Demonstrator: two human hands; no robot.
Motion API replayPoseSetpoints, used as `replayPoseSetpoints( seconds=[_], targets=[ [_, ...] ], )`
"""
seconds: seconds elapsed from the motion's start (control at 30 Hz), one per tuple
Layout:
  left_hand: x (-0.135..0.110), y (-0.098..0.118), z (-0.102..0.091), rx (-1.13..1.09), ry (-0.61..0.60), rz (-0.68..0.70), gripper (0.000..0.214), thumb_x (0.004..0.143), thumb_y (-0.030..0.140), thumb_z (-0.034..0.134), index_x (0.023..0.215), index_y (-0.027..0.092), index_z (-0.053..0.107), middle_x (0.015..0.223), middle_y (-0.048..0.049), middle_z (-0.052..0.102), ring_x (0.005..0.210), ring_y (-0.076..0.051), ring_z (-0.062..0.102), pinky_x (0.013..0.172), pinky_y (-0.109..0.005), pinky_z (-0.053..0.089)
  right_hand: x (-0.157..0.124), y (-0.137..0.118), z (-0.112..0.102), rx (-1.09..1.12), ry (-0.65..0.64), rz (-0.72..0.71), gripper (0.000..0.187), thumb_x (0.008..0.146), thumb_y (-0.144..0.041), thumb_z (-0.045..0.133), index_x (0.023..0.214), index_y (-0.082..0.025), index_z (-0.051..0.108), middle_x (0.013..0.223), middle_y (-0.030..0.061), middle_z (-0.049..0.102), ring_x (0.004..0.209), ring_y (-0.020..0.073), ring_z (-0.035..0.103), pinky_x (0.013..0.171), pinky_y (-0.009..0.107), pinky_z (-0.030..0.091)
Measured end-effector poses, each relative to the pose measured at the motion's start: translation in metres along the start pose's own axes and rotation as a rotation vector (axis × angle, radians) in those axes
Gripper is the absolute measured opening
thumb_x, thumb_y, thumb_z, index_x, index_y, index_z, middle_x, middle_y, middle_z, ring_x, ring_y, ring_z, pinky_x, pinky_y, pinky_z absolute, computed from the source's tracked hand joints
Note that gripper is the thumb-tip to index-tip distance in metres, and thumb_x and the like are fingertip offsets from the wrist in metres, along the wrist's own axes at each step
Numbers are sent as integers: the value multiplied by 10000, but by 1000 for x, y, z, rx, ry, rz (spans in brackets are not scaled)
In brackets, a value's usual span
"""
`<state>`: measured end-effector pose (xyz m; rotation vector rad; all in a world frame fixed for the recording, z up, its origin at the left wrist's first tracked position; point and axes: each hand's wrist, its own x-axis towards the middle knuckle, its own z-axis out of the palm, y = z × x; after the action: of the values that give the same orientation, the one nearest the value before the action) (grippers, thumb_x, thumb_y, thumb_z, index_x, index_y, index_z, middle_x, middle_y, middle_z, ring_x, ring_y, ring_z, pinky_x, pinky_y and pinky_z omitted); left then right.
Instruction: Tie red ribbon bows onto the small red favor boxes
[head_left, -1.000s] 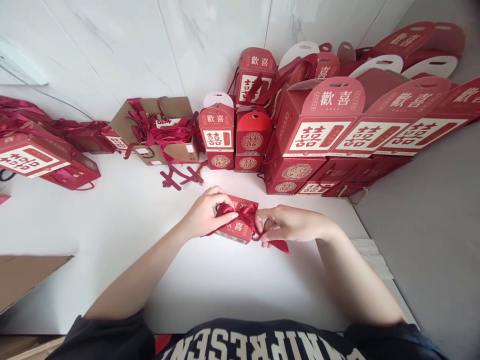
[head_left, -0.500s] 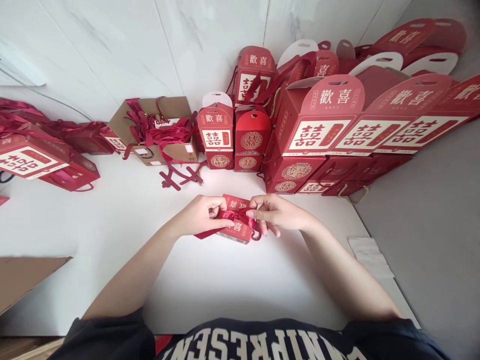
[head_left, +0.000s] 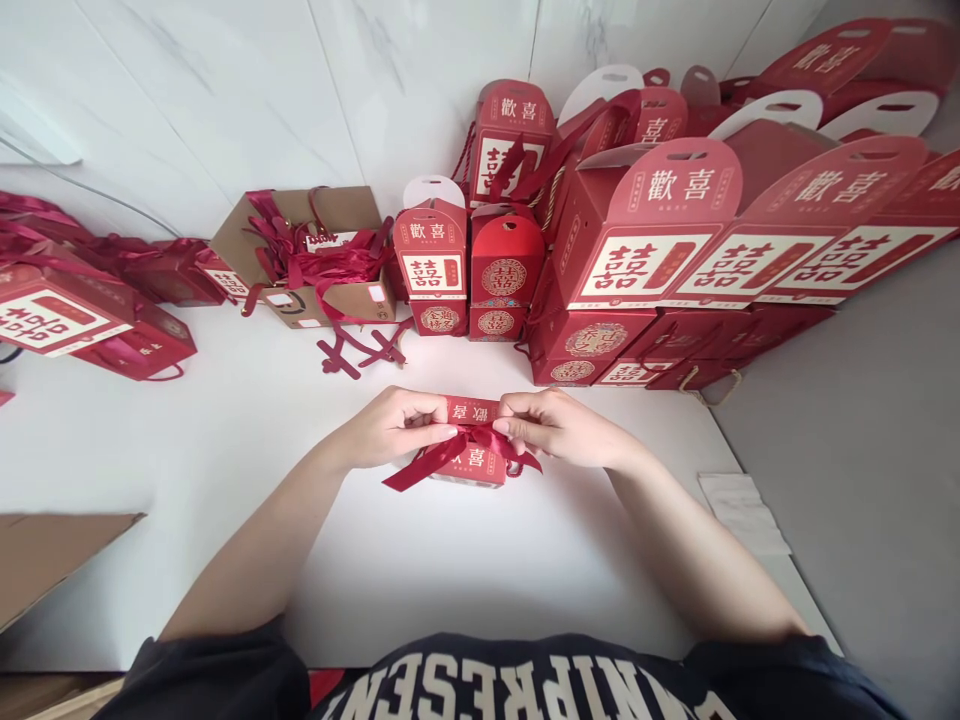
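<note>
A small red gift box [head_left: 474, 468] with white characters sits on the white table in front of me. Across its top lies a dark red satin ribbon [head_left: 427, 464] tied in a bow, its two tails spreading left and right. My left hand [head_left: 401, 425] pinches the bow's left loop between thumb and forefinger. On the other side, my right hand [head_left: 551, 428] is closed on the right loop the same way. The fingers hide parts of both loops and the box's sides. A bit of twisted red cord shows at the box's right side.
Behind stands an open cardboard box [head_left: 341, 305] full of red ribbons, with ribbon pieces [head_left: 360, 350] lying before it. Red boxes [head_left: 652, 230] are stacked at the right, and more [head_left: 67, 300] lie at the left. A white tissue [head_left: 742, 512] lies near the right edge.
Both hands now grip the bow's loops symmetrically. The right fingers have closed in, the bow looks more spread out, and its right tail now shows beside the box.
</note>
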<state>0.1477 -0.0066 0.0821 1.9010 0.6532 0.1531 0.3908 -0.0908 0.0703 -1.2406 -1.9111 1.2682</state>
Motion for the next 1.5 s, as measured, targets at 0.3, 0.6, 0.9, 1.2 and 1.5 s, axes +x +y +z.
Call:
replayPoseSetpoints(
  seconds=[0.3,0.6,0.9,1.2,1.5],
  targets=[
    [4,-13,-3,-72,75,96,317,852,342,600,625,143,503,564,28,462,512,-66,387,485,-201,313,1,4,-6,12,5,-8,375,953,-494,442,753,-186,519,639,-31,566,510,70,433,541,197,372],
    [7,-17,-2,-296,17,-36,316,832,397,624,665,145,530,592,-3,597,500,-111,551,467,-221,426,3,10,-6,93,-56,57,380,940,-523,453,779,-187,523,639,-23,577,487,71,483,485,181,416],
    [7,-16,0,-273,7,-92,319,911,411,524,717,163,477,525,-7,638,437,-104,566,465,-205,411,2,9,-7,43,8,41,350,949,-512,436,875,-187,544,610,-22,586,514,97,506,531,213,392],
    [10,-16,1,-119,94,-83,416,913,460,493,654,140,552,442,60,349,397,-52,306,404,-212,214,0,-17,50,-742,285,-378,339,949,-426,498,1185,-191,561,920,88,685,821,218,610,693,319,430],
    [10,-10,16,147,302,-72,395,849,475,581,637,145,532,519,37,430,479,-70,370,438,-201,243,2,-11,63,-713,284,-353,196,983,-174,398,995,-193,593,787,26,659,708,146,580,614,259,373]
  ],
)
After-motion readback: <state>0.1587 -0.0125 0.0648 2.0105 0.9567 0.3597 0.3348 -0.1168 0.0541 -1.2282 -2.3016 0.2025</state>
